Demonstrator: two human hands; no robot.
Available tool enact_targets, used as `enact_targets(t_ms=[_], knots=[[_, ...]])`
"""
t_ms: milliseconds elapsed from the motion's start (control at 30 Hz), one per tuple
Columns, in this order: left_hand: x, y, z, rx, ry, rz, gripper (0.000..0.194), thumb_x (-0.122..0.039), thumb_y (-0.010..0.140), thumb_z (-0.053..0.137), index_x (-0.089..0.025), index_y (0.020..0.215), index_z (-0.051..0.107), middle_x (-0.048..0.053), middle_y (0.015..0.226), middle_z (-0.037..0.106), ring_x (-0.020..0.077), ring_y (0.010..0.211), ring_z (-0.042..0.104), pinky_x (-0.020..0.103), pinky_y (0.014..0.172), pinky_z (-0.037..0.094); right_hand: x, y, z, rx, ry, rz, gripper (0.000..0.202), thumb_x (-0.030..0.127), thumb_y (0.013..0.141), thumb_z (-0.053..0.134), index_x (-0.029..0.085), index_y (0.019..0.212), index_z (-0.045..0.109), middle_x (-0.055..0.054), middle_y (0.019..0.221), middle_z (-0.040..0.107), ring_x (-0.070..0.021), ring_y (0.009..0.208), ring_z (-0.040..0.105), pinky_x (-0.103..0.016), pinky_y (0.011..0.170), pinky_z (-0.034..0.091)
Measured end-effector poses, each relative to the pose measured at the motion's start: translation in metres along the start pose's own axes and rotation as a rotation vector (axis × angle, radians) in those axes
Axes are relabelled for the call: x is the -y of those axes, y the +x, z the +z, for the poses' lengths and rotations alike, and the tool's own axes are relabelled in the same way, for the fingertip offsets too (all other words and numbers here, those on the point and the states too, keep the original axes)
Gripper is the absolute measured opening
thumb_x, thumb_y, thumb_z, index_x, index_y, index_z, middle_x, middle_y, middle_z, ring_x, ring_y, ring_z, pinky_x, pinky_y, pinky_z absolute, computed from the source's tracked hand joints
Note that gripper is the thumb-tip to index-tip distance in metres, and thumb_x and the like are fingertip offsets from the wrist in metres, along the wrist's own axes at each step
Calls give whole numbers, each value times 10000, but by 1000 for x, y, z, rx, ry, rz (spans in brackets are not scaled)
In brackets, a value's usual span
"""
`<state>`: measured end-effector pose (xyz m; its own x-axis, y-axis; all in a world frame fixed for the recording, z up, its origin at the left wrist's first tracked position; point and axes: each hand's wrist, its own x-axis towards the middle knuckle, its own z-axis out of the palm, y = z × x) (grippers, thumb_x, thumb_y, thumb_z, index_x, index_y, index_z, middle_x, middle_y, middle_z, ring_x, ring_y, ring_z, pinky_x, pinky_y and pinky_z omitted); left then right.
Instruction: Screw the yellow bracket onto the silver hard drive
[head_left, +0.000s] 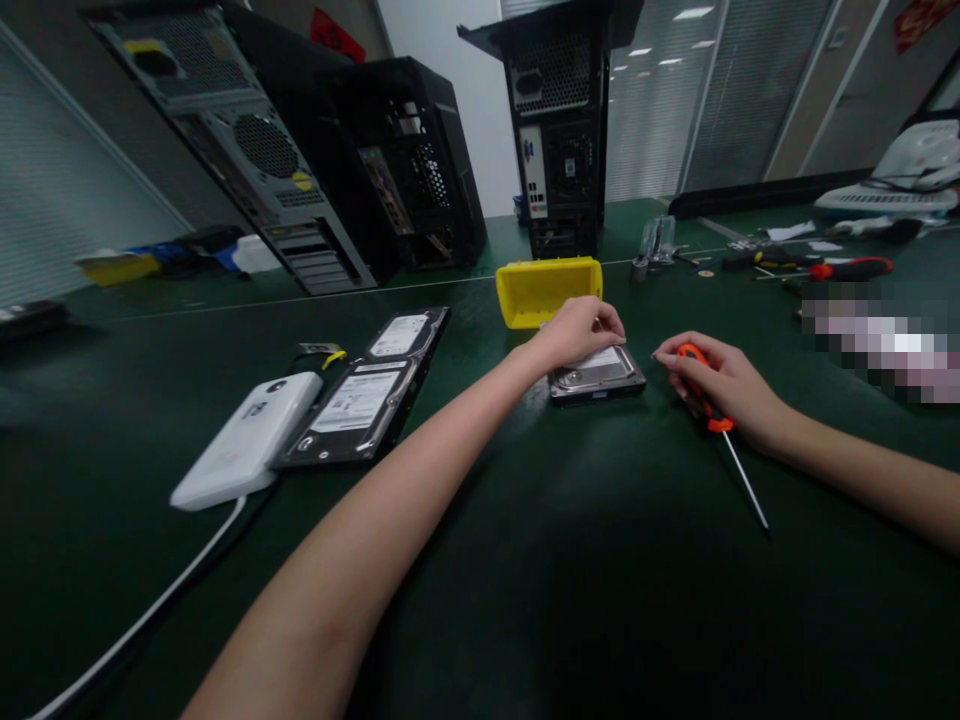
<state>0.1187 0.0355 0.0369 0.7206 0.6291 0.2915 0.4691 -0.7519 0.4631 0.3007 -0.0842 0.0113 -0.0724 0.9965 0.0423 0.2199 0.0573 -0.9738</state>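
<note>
A hard drive (pixel 600 375) lies label up on the green table in front of me. My left hand (pixel 581 330) is on its far side, fingers bent down onto the far edge; the fingertips are partly hidden. To the right of the drive, my right hand (pixel 716 380) is closed around an orange and black screwdriver (pixel 696 385). The screwdriver's shaft points down towards me, away from the drive. Thumb and forefinger of that hand are pinched together, with a tiny dark speck at their tips too small to name. Just behind the drive stands a yellow bin (pixel 510 300).
Two more hard drives (pixel 352 405) lie to the left, beside a white box-shaped device (pixel 247 440) with a cable. Computer cases (pixel 559 140) stand along the back. Pliers (pixel 765 258), a red-handled tool (pixel 851 269) and small parts lie at the back right.
</note>
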Motion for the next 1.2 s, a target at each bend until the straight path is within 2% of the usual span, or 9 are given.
enact_targets(t_ms=[167,367,467,533,567,667,800,967,1200], knots=[[0,-10,0,17,45,19,200,-260,832,552,-183,935,705,61,956,658,179,889,586,310,795,446,-3,3,0,-6,15,-11,215,373,845,551,187,954,548,40,600,481,-44,484,444,-164,427,343],[-3,-34,8,-148,166,-3,317,-377,918,435,-249,1129,634,62,1189,585,231,1120,497,415,953,367,-1,2,1,-18,24,-16,251,398,835,552,192,979,549,27,627,488,-58,499,451,-178,438,360],[-3,-39,11,-181,152,-45,314,-331,933,405,-273,1161,612,47,1221,578,234,1139,488,439,973,342,-3,10,-12,-124,-16,3,266,378,826,537,198,1021,552,6,691,506,-80,531,473,-208,462,387],[-1,-40,13,-231,96,-78,304,-302,932,403,-279,1143,620,35,1220,587,230,1150,488,443,986,335,-9,20,-28,-217,-135,49,295,336,802,530,211,1068,553,-11,762,525,-90,525,472,-235,460,387],[2,-39,15,-280,55,-102,298,-293,931,405,-276,1129,627,32,1213,594,226,1154,489,439,994,336,-12,25,-37,-209,-242,80,315,335,803,515,214,1091,561,-30,803,546,-114,565,503,-260,487,408],[14,-37,19,-499,-104,-196,285,-273,931,402,-249,1084,640,39,1180,619,202,1153,506,391,1011,356,-24,38,-60,-200,-718,-7,280,354,783,532,195,978,656,-92,992,573,-212,836,560,-365,701,460],[34,-34,23,-680,-253,-276,259,-255,924,413,-218,1049,637,53,1156,633,175,1137,528,343,1025,371,-31,43,-60,-102,-957,-105,371,476,809,498,225,1024,667,-105,1007,578,-266,938,548,-421,760,464],[46,-32,23,-662,-243,-427,230,-229,891,458,-171,1037,627,100,1150,626,193,1067,570,346,984,415,-28,42,-41,-80,-1111,-322,420,470,856,459,213,1138,636,-111,1065,564,-269,1013,503,-406,789,473],[41,-36,20,-501,-141,-510,315,-268,873,506,-175,1171,546,102,1242,594,229,1150,541,385,1013,391,-27,57,-36,-43,-1152,-441,375,375,900,430,180,1091,687,-106,993,623,-237,916,523,-394,781,455]])
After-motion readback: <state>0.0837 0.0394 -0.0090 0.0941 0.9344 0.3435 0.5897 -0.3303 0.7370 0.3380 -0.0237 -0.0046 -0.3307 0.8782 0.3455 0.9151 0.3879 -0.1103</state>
